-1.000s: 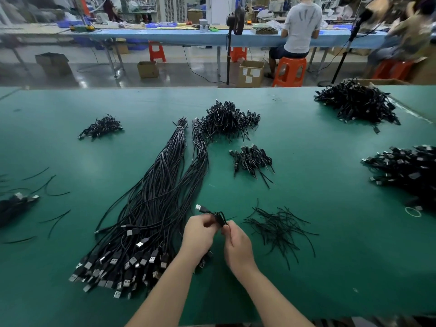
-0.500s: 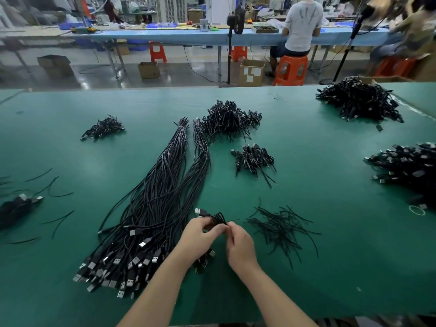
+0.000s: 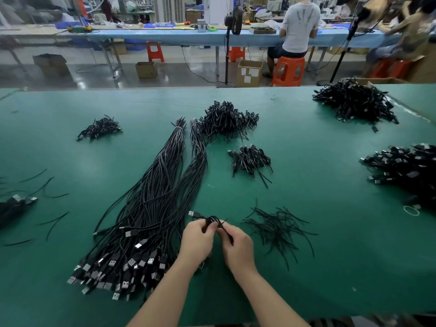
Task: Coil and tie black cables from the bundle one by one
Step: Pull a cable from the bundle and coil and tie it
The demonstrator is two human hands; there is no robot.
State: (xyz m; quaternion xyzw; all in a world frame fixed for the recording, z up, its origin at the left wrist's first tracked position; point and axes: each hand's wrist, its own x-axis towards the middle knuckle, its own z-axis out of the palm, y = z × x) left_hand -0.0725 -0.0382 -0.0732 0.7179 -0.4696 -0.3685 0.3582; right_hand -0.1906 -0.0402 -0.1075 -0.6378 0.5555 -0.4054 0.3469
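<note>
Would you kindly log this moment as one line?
step: tying | left hand: holds coiled cable | right hand: pinches tie | bundle: on table

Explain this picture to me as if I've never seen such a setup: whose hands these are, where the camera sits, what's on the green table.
There is no machine: a person wears a camera on the head, looking down at their own bare hands. The left hand and right hand together pinch a small coiled cable, its USB plug sticking out to the left. On the green table lie a long bundle of uncoiled black cables to the left, loose black ties to the right, and heaps of finished coils further back.
</note>
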